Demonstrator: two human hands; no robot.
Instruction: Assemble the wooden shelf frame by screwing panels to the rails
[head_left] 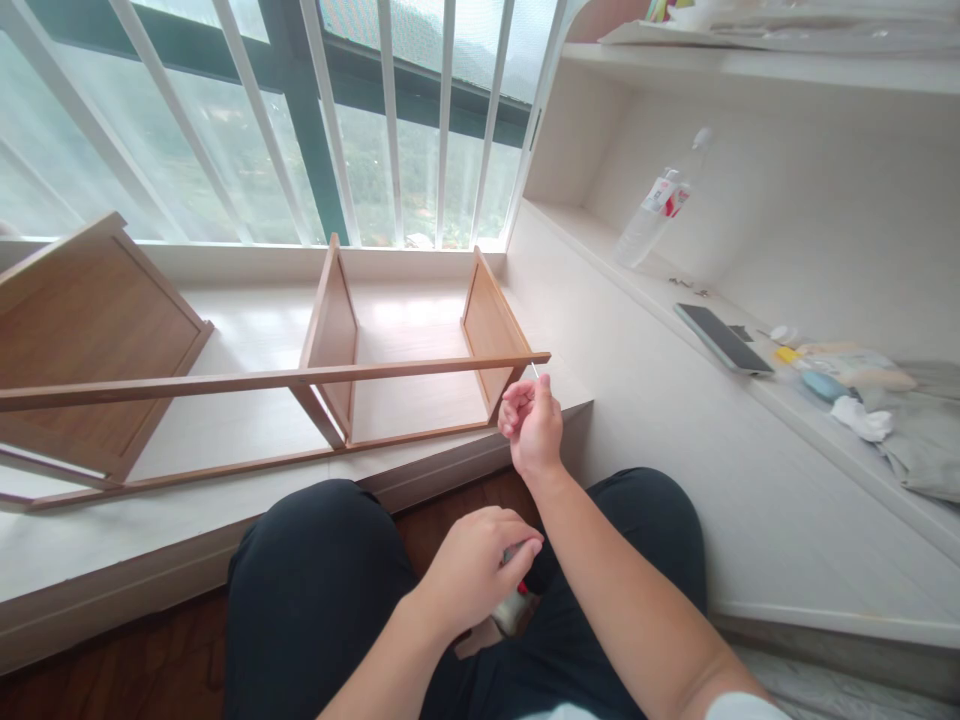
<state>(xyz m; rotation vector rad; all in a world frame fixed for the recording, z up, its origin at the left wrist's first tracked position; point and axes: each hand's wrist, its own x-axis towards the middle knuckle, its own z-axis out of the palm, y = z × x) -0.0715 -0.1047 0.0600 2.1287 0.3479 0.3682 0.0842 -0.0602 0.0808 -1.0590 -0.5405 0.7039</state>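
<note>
Directly above the right hand (531,425), a thin pale screw (535,370) is pinched between its fingers (517,400), which are pressed together around it; the tip points up and slightly left. Just beyond that tip lies the free end of the top rail (285,378) of a wooden frame (337,330). The rail's long axis runs leftward and away from the fingers, nearly level, so the screw stands roughly crosswise to it. The right hand is much the nearer to the rail end. The left hand (476,575) sits lower, over the lap, its fingers curled shut on a small tool (517,600) with a red mark; what kind cannot be told. The frame rests on a pale window ledge (225,330). Well to the right of the fingers, a shelf (675,290) carries a bottle (652,215), a phone (721,338) and cloths (862,415).
</note>
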